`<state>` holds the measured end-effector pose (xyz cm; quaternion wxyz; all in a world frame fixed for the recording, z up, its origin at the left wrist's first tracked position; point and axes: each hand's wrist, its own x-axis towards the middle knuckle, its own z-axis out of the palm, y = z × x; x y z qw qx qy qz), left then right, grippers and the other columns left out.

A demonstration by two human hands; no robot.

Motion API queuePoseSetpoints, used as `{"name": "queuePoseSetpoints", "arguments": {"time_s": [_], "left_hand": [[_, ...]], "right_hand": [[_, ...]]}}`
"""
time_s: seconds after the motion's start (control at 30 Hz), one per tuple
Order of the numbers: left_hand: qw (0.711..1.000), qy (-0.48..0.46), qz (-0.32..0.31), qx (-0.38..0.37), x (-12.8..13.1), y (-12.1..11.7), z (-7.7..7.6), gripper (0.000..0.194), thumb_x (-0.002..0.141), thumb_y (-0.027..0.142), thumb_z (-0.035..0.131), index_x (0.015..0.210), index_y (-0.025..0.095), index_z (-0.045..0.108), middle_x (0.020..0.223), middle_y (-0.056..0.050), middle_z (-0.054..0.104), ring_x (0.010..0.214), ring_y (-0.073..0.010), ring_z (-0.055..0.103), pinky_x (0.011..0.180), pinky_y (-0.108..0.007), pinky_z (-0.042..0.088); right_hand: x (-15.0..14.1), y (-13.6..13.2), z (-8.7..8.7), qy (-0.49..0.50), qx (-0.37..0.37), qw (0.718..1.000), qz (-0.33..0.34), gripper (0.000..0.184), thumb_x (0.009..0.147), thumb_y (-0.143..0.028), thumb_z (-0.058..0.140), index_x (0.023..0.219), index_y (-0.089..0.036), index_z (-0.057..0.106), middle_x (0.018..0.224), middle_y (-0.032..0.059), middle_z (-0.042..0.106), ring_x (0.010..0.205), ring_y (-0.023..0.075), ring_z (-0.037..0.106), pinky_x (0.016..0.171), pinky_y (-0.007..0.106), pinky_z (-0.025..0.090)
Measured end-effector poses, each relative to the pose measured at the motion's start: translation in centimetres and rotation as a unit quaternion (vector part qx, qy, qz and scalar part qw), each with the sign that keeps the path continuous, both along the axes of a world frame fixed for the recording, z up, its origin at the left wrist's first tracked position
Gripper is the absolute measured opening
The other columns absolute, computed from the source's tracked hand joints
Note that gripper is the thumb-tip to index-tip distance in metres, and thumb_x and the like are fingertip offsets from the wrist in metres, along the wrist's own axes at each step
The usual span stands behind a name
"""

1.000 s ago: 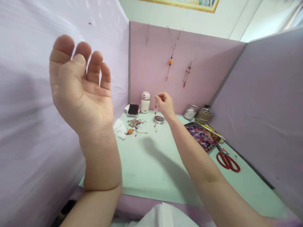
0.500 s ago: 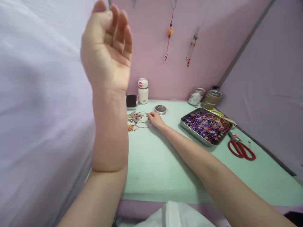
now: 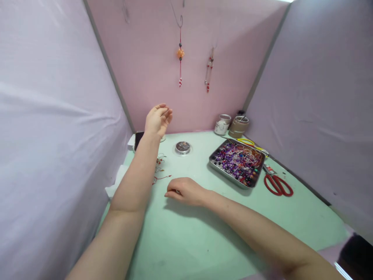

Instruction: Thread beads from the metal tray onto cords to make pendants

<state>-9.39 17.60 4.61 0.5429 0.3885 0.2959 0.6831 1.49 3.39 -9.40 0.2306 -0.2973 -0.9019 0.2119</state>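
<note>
My left hand (image 3: 159, 120) is raised in front of the pink back wall, with its thumb and forefinger drawn together and the other fingers loosely curled. No object shows in it. My right hand (image 3: 186, 191) is low over the table, its fingers bent towards the thumb; whatever they hold, if anything, is hidden. To the left of the right hand, a red cord (image 3: 163, 178) lies on the table, with beaded strings (image 3: 159, 160) behind it, partly covered by my left forearm. A round clear container of small dark pieces (image 3: 183, 147) stands beyond my right hand.
A metal tray (image 3: 230, 179) of beads and tangled thread stands right of centre, with red-handled scissors (image 3: 278, 184) beside it and yellow-handled pliers (image 3: 245, 142) behind. Two jars (image 3: 222, 125) are at the back. A beaded pendant (image 3: 180, 53) hangs on the wall.
My left hand has moved away from the camera and lower in view. The right hand has drawn back from the beaded strings towards me. The view has shifted, showing more right wall.
</note>
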Motion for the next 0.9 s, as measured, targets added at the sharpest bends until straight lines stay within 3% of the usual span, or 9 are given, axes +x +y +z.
{"name": "queuePoseSetpoints", "arguments": {"time_s": [0.17,0.27,0.4,0.5,0.8,0.9], "left_hand": [[0.995,0.085,-0.045,-0.03,0.5,-0.2,-2.8,0.018,0.065,0.009,0.058,0.08,0.018,0.054,0.073,0.001,0.058,0.063,-0.0066,0.057,0.059,-0.018,0.043],[0.979,0.189,-0.059,-0.046,0.8,-1.2,-4.5,0.018,0.064,0.012,0.061,0.08,0.018,0.058,0.073,0.0,0.059,0.062,-0.0073,0.055,0.056,-0.019,0.039],[0.91,0.402,-0.095,-0.037,1.4,-3.4,-6.9,0.017,0.065,0.023,0.065,0.081,0.018,0.064,0.08,-0.003,0.064,0.069,-0.0109,0.055,0.062,-0.024,0.04],[0.853,0.507,-0.124,-0.012,1.9,-5.2,-8.3,0.02,0.065,0.03,0.067,0.082,0.019,0.068,0.087,-0.004,0.068,0.077,-0.0149,0.058,0.071,-0.028,0.043],[0.823,0.567,-0.037,0.006,3.6,-7.4,-9.7,0.018,0.066,0.023,0.066,0.082,0.016,0.07,0.089,-0.007,0.07,0.081,-0.0184,0.061,0.078,-0.03,0.045],[0.785,0.619,0.033,0.012,2.6,-7.8,-10.8,0.016,0.07,0.024,0.063,0.084,0.017,0.069,0.09,-0.007,0.069,0.082,-0.0194,0.06,0.081,-0.031,0.044]], "right_hand": [[3.5,-3.1,-1.1,-0.016,0.001,1.0,-0.017,0.025,0.092,-0.033,0.045,0.081,-0.017,0.062,0.076,0.0052,0.064,0.07,0.0134,0.055,0.066,0.023,0.039],[5.5,-3.9,-1.8,-0.001,-0.008,0.999,-0.034,0.025,0.091,-0.032,0.046,0.081,-0.017,0.062,0.075,0.0049,0.063,0.069,0.0131,0.055,0.065,0.024,0.039],[6.9,-4.1,-2.3,0.027,-0.017,0.998,-0.054,0.024,0.092,-0.03,0.046,0.079,-0.017,0.06,0.074,0.0039,0.063,0.067,0.0121,0.054,0.065,0.023,0.039],[7.0,-4.2,-2.4,0.03,-0.01,0.998,-0.055,0.023,0.091,-0.03,0.047,0.078,-0.017,0.06,0.074,0.0036,0.062,0.068,0.0123,0.054,0.066,0.023,0.038],[7.6,-4.5,-2.5,0.015,-0.019,0.998,-0.054,0.02,0.09,-0.028,0.049,0.078,-0.017,0.061,0.075,0.0031,0.063,0.069,0.0126,0.053,0.065,0.023,0.036],[7.6,-4.6,-2.7,0.01,-0.022,0.999,-0.046,0.019,0.089,-0.028,0.051,0.077,-0.017,0.061,0.074,0.0027,0.063,0.066,0.0117,0.052,0.063,0.023,0.034]]}}
